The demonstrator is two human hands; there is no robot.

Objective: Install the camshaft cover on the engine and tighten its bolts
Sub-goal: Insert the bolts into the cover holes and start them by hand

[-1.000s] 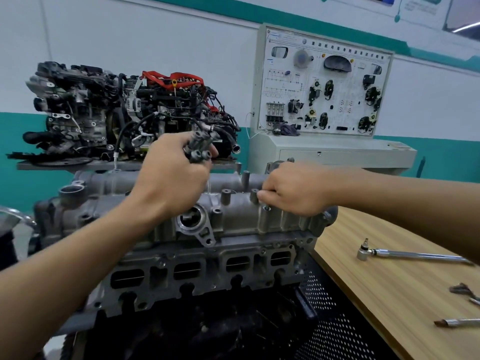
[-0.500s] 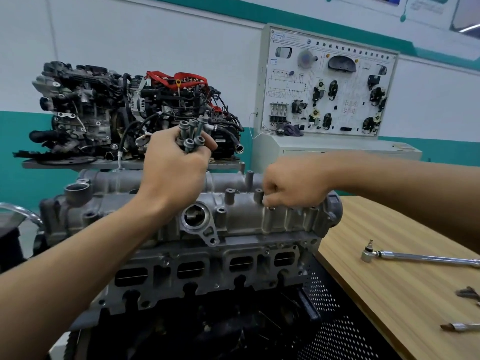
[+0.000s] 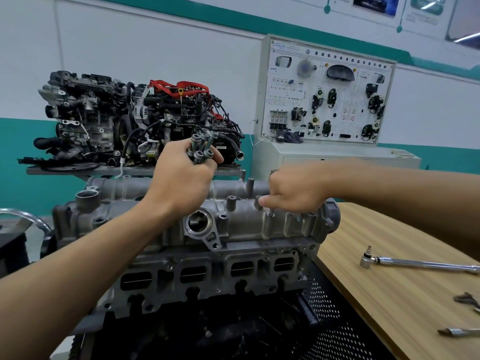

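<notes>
1. While the camshaft cover [image 3: 254, 224] sits on the engine [image 3: 207, 276], its long axis runs left to right across the view, top face up, bolt bosses standing upright along the near edge.
2. Left hand [image 3: 181, 185]: closed around a bundle of bolts [image 3: 201, 146], heads fanned upward above the fist, shanks hidden in the palm.
3. Right hand [image 3: 293, 196]: fingers pinched narrow at a bolt [image 3: 271, 213] standing in a hole near the cover's right end; head partly hidden, so how deep it sits cannot be told.
4. Handling, as judged: cover is cast metal, stiff and fairly heavy; if shifted, grip both ends, not the thin bosses. Bolts are small, hard, smooth, likely to slip from a loose fist; take each by the head and start it upright by fingers to avoid cross-threading.
5. Ratchet wrench [image 3: 415, 265] lies on the wooden desk [image 3: 389, 307] to the right, handle pointing right, untouched. Tightening looks not yet begun.
</notes>
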